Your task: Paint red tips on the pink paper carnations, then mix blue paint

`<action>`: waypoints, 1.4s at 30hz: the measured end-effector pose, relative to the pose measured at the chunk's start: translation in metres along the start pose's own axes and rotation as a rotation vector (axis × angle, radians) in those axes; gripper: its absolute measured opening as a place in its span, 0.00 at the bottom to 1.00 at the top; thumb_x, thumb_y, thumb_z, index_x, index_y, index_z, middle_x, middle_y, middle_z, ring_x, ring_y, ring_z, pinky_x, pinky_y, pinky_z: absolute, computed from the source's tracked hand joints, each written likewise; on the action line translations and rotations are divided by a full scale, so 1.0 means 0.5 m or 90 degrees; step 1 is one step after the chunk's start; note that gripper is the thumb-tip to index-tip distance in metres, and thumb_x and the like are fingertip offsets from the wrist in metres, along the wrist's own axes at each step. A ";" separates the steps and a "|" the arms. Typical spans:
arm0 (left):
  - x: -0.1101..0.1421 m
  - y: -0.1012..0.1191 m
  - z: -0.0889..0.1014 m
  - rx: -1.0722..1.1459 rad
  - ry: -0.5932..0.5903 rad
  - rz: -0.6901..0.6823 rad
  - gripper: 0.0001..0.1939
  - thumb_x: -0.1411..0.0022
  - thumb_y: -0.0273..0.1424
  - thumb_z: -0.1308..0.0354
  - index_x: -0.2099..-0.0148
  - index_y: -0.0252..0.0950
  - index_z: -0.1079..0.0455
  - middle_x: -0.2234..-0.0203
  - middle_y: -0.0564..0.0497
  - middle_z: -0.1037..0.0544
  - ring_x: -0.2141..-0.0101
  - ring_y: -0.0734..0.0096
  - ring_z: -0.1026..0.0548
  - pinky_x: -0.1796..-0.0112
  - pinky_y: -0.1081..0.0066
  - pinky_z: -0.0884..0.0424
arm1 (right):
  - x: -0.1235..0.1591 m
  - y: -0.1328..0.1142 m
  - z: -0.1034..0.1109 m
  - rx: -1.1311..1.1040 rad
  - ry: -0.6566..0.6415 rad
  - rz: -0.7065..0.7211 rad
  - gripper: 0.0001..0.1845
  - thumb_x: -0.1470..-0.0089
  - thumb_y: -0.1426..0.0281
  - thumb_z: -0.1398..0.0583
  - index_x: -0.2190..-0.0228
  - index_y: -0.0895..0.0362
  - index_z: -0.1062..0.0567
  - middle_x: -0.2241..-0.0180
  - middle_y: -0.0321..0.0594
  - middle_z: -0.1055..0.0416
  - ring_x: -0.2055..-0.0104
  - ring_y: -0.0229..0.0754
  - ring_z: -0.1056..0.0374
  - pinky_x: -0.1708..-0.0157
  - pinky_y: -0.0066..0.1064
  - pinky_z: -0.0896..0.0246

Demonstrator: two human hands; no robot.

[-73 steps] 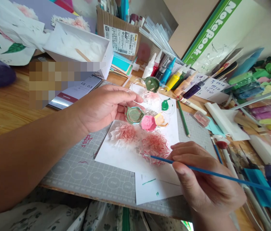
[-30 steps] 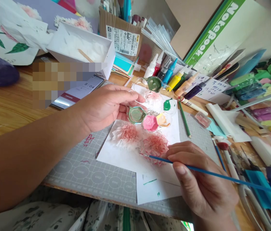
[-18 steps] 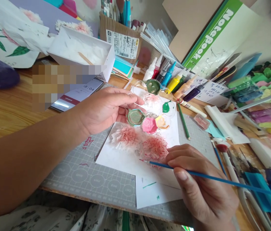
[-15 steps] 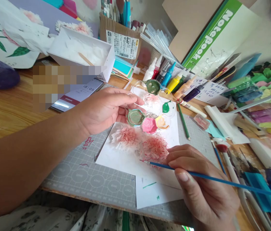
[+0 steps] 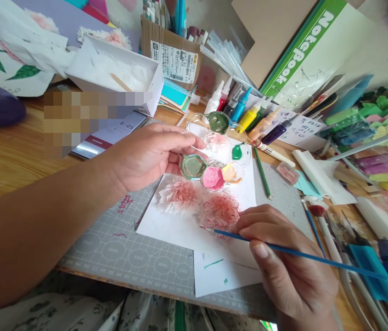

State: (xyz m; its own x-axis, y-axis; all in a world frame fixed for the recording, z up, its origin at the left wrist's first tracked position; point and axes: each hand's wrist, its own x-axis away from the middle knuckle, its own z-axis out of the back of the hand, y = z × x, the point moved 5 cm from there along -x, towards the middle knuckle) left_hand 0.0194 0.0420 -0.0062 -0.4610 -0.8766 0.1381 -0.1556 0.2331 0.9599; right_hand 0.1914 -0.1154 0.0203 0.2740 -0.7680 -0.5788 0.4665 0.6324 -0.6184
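My left hand (image 5: pixel 155 158) grips a clear paint palette (image 5: pixel 213 179) by its left edge, thumb on top. Its wells hold green, pink and yellow-orange paint. My right hand (image 5: pixel 286 257) is closed on a thin blue paintbrush (image 5: pixel 304 253). The brush tip is at the lower left edge of a red-edged paper flower (image 5: pixel 221 207); whether it touches is hard to tell. Left of that lies a paler pink and white paper flower (image 5: pixel 180 195). Both flowers rest on a white sheet (image 5: pixel 159 232), under the palette.
A grey cutting mat (image 5: pixel 111 257) lies beneath the sheet. Several paint bottles (image 5: pixel 249 117) stand behind the palette, with a green pencil (image 5: pixel 262 174) to its right. A phone (image 5: pixel 111 133) and a white box (image 5: pixel 118 69) are at the left. Brushes and tools (image 5: pixel 352 257) crowd the right.
The view has shifted very slightly. My right hand and the brush have moved a little left; the palette stays in my left hand, nearly still.
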 end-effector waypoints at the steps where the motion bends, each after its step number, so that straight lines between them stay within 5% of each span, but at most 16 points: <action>1: 0.000 0.000 0.001 0.000 0.003 0.003 0.10 0.45 0.37 0.34 0.66 0.36 0.20 0.70 0.47 0.18 0.64 0.56 0.19 0.63 0.62 0.22 | 0.000 0.000 0.000 0.002 -0.003 -0.001 0.15 0.46 0.85 0.43 0.58 0.61 0.27 0.65 0.43 0.25 0.61 0.42 0.29 0.63 0.40 0.31; 28: 0.004 0.009 0.002 0.042 0.010 0.001 0.07 0.46 0.34 0.32 0.68 0.35 0.18 0.74 0.48 0.18 0.72 0.66 0.21 0.74 0.74 0.27 | -0.001 -0.009 0.000 0.029 -0.021 -0.018 0.13 0.43 0.82 0.44 0.58 0.58 0.28 0.66 0.43 0.25 0.63 0.43 0.28 0.65 0.39 0.31; 37: 0.005 0.007 0.002 0.042 0.004 0.003 0.05 0.45 0.32 0.33 0.68 0.37 0.19 0.73 0.49 0.18 0.72 0.68 0.21 0.73 0.74 0.26 | 0.028 0.018 0.017 0.042 0.209 0.021 0.09 0.38 0.76 0.45 0.60 0.56 0.26 0.69 0.43 0.25 0.66 0.47 0.26 0.67 0.44 0.30; 42: 0.003 0.005 0.000 0.034 0.002 0.004 0.06 0.46 0.33 0.33 0.68 0.36 0.19 0.74 0.48 0.18 0.73 0.66 0.21 0.74 0.72 0.26 | 0.017 0.015 0.011 0.020 0.142 0.002 0.11 0.41 0.79 0.44 0.59 0.58 0.26 0.68 0.43 0.25 0.64 0.47 0.26 0.65 0.43 0.30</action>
State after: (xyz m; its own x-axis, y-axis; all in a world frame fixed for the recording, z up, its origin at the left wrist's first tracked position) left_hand 0.0180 0.0413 -0.0034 -0.4588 -0.8765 0.1455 -0.1984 0.2607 0.9448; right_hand 0.2018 -0.1177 0.0133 0.0841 -0.7229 -0.6858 0.4936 0.6281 -0.6015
